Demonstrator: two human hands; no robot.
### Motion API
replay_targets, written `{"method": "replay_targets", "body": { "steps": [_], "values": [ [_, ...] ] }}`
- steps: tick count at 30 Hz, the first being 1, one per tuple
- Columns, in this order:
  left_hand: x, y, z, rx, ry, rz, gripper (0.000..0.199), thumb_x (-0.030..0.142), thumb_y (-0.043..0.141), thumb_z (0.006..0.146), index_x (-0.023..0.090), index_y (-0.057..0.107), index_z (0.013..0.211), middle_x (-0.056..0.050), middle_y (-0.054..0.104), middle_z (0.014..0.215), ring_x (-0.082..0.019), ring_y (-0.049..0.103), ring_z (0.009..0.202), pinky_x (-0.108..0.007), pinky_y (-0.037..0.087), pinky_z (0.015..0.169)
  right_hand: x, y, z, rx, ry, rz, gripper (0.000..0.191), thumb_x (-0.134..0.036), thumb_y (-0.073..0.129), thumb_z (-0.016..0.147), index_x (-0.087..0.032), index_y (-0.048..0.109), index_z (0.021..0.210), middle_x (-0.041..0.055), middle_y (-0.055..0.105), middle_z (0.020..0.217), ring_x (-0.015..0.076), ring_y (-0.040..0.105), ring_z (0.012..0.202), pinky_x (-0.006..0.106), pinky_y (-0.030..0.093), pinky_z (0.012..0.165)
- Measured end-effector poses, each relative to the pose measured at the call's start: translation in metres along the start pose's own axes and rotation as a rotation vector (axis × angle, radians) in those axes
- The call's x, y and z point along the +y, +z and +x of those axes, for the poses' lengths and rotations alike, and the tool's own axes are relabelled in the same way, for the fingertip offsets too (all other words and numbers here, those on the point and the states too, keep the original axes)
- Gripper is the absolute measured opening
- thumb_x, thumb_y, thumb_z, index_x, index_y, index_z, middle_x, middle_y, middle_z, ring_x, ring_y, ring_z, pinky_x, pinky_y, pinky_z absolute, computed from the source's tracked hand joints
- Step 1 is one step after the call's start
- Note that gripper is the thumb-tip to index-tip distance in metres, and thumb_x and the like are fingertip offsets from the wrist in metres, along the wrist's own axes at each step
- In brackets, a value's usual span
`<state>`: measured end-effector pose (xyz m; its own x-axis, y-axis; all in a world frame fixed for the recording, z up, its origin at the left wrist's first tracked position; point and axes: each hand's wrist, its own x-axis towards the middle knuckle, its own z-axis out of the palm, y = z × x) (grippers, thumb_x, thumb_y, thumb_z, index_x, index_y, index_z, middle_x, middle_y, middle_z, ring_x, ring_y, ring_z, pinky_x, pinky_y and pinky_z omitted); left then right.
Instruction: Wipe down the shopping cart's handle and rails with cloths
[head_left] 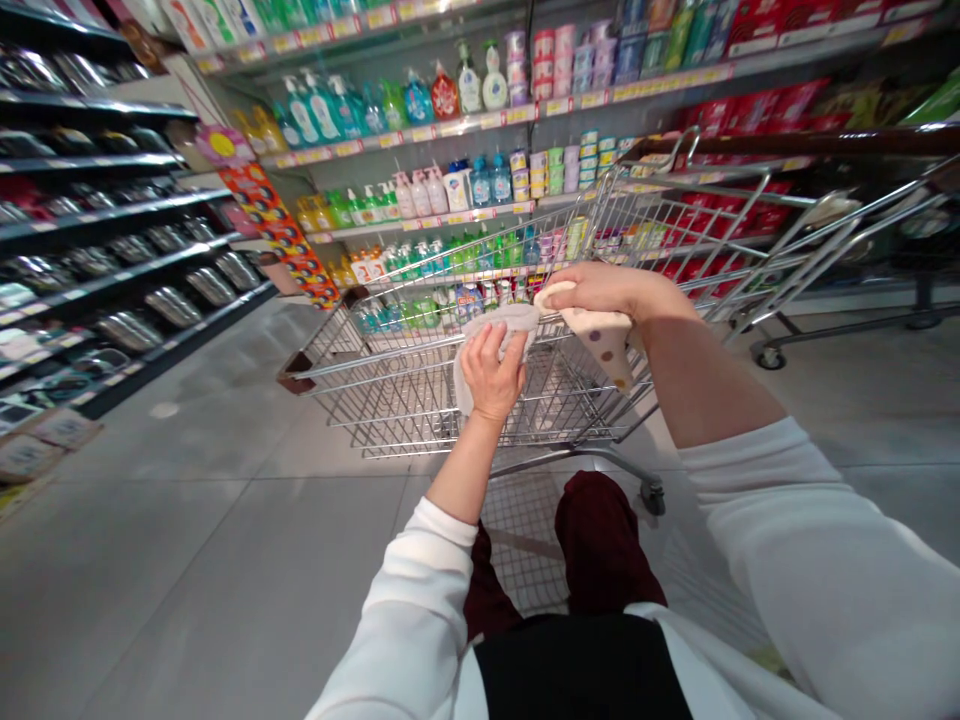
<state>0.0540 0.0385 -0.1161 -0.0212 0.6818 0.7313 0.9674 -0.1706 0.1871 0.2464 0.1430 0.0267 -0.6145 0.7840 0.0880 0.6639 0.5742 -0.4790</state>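
Spotted cloth (pixel 609 345) was bunched in the right hand's (pixel 604 288) curled fingers at the shopping cart's (pixel 298 372) near rim; white cloth (pixel 517 318) was pressed there under the left hand's (pixel 491 378) spread fingers. Both looked light, soft, best gripped by folds. Wire rim looked hard, smooth; stocked shelves (pixel 442 130) were seen beyond cart, grey floor (pixel 225 560) below.

My left hand (pixel 491 375) is pressing a pale cloth (pixel 510 318) on the top rail of the metal shopping cart (pixel 397 410). Over at the right, my right hand (pixel 600 288) has a dotted cloth (pixel 600 340) hanging from it, with bottle-lined shelves (pixel 450 128) beyond.
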Motion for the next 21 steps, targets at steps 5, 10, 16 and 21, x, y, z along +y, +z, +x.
{"method": "replay_targets", "body": {
  "steps": [5, 10, 16, 21],
  "values": [
    [-0.013, 0.026, -0.052, -0.19, 0.04, 0.035, 0.038, 0.016, 0.054, 0.094, 0.033, 0.073, 0.122, -0.011, 0.068, 0.133, -0.026, 0.058, 0.13, -0.044, 0.045, 0.11, -0.002, -0.002, -0.003, -0.019, 0.037, 0.01, 0.031, -0.044, 0.067, 0.086, -0.026, 0.076, 0.109, 0.0026, 0.077, 0.1, 0.0201, 0.065, 0.084, 0.031, 0.047, 0.072],
    [-0.022, 0.036, -0.09, -0.37, 0.011, 0.118, 0.04, 0.011, 0.051, 0.092, 0.032, 0.073, 0.119, -0.011, 0.072, 0.121, -0.026, 0.064, 0.112, -0.041, 0.049, 0.099, -0.004, -0.003, -0.004, -0.022, 0.06, 0.005, 0.031, -0.045, 0.067, 0.086, -0.026, 0.076, 0.109, 0.0031, 0.076, 0.096, 0.0189, 0.064, 0.077, 0.031, 0.046, 0.067],
    [-0.01, 0.0, -0.063, -0.307, -0.079, 0.088, 0.036, 0.018, 0.053, 0.091, 0.029, 0.076, 0.116, -0.011, 0.072, 0.108, -0.031, 0.062, 0.112, -0.044, 0.051, 0.096, -0.006, -0.002, -0.005, -0.002, 0.027, 0.007, 0.03, -0.043, 0.066, 0.086, -0.025, 0.076, 0.107, 0.0038, 0.077, 0.1, 0.0193, 0.064, 0.081, 0.031, 0.047, 0.068],
    [-0.001, -0.054, -0.001, 0.195, -0.162, 0.064, 0.039, 0.017, 0.052, 0.091, 0.028, 0.073, 0.122, -0.011, 0.056, 0.147, -0.03, 0.045, 0.142, -0.051, 0.039, 0.117, -0.009, -0.002, -0.008, -0.013, 0.043, 0.016, 0.025, -0.04, 0.065, 0.088, -0.026, 0.075, 0.104, 0.0029, 0.076, 0.096, 0.0185, 0.064, 0.077, 0.031, 0.046, 0.066]
  ]
}}
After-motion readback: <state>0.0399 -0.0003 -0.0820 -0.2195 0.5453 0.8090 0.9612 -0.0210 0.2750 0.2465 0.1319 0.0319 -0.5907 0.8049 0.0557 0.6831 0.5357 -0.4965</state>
